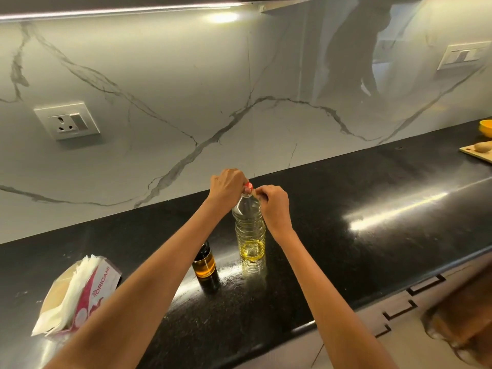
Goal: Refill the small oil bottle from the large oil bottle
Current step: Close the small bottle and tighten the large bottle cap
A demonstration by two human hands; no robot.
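Observation:
The large oil bottle (250, 230) is clear ribbed plastic and stands upright on the black counter (346, 235), with yellow oil in its lower third. Its red cap (248, 185) shows between my hands. My left hand (228, 186) curls around the cap and the top of the neck from the left. My right hand (274, 205) pinches the bottle's neck from the right. The small oil bottle (206, 267) is dark glass with amber oil. It stands just left of the large one, and my left forearm hides its top.
An opened pack of paper napkins (80, 291) lies at the counter's front left. A wooden cutting board (478, 151) and an orange bowl (486, 127) sit far right. A marble backsplash with a wall socket (68, 121) rises behind. Drawers (399, 310) lie below the counter edge.

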